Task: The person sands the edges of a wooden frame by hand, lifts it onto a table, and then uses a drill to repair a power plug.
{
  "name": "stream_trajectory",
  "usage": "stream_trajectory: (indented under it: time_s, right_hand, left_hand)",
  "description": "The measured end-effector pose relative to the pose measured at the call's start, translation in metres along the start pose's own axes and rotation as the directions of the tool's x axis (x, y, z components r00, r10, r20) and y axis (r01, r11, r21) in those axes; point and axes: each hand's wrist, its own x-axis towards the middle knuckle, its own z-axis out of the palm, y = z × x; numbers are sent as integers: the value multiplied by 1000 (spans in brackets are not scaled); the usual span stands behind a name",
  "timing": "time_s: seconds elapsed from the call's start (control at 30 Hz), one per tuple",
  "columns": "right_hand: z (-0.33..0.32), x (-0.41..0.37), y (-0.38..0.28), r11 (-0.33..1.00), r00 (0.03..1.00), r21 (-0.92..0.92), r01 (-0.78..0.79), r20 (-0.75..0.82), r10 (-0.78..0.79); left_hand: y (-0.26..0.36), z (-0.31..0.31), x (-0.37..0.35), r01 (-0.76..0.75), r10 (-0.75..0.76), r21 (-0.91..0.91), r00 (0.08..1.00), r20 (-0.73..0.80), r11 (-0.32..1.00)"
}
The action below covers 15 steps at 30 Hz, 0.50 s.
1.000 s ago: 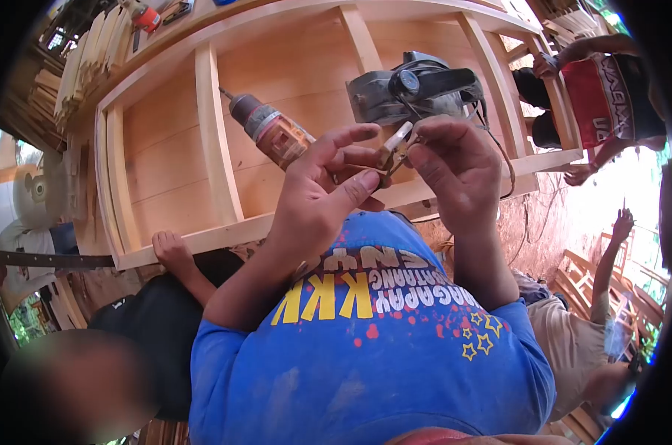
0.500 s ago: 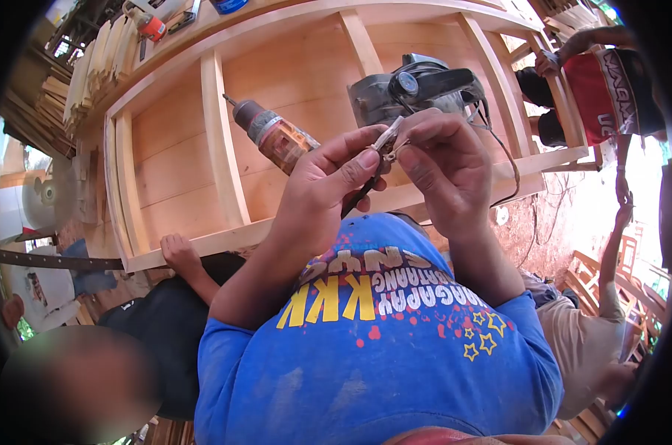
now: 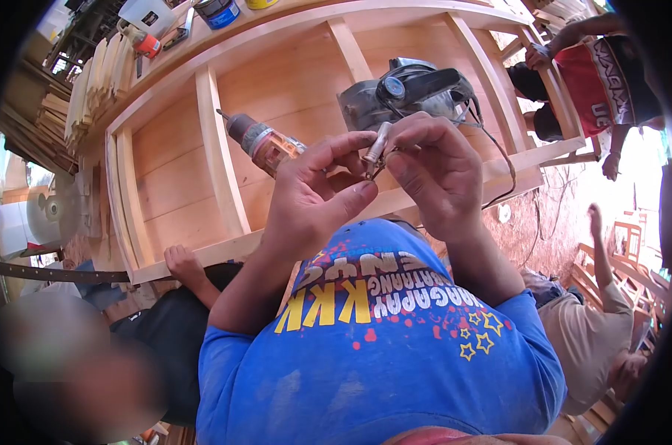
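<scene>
Both my hands are raised close together over the near rail of a wooden frame [image 3: 228,159]. Between them is a small silver cylinder-shaped part [image 3: 378,143] with a dark, thin piece at its lower end. My left hand [image 3: 314,185] has its index fingertip at the cylinder's side and its thumb by the lower end. Thumb and fingers of my right hand [image 3: 436,174] pinch at the part from the other side; their contact point is partly hidden. Beyond my left hand a power drill [image 3: 258,141] lies with its bit pointing left. A dark corded power tool [image 3: 410,89] with a round dial sits behind my right hand.
Another person's hand [image 3: 184,263] rests on the frame's near left corner. At the far right end, a person in a red shirt [image 3: 584,81] touches the frame. Cans [image 3: 217,13], a red-labelled bottle [image 3: 147,46] and wood strips [image 3: 91,81] line the far left. A cord [image 3: 510,167] hangs over the near rail.
The silver part has turned more upright between my hands. My left thumb has moved down from it and the left fingers have spread somewhat. The view has shifted slightly.
</scene>
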Motion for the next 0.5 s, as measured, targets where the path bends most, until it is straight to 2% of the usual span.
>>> stream_trajectory:
  time_s: [0.1, 0.2, 0.3, 0.4, 0.5]
  right_hand:
    - [1, 0, 0, 999, 1000, 34, 2, 0, -2]
    - [2, 0, 0, 997, 1000, 69, -20, -16, 21]
    - [4, -1, -1, 993, 998, 99, -58, -14, 59]
    - [7, -1, 3, 993, 997, 93, -70, -21, 72]
    - [10, 0, 1, 995, 996, 68, -76, -46, 80]
  left_hand:
    - [-6, -7, 7, -180, 169, 169, 983, 75, 969]
    - [-2, -8, 8, -262, 246, 233, 965, 97, 937]
    - [-10, -12, 14, -262, 255, 87, 963, 88, 961]
    - [-13, -17, 17, -335, 322, 126, 940, 111, 934]
    - [-9, -13, 16, -304, 296, 147, 952, 77, 941]
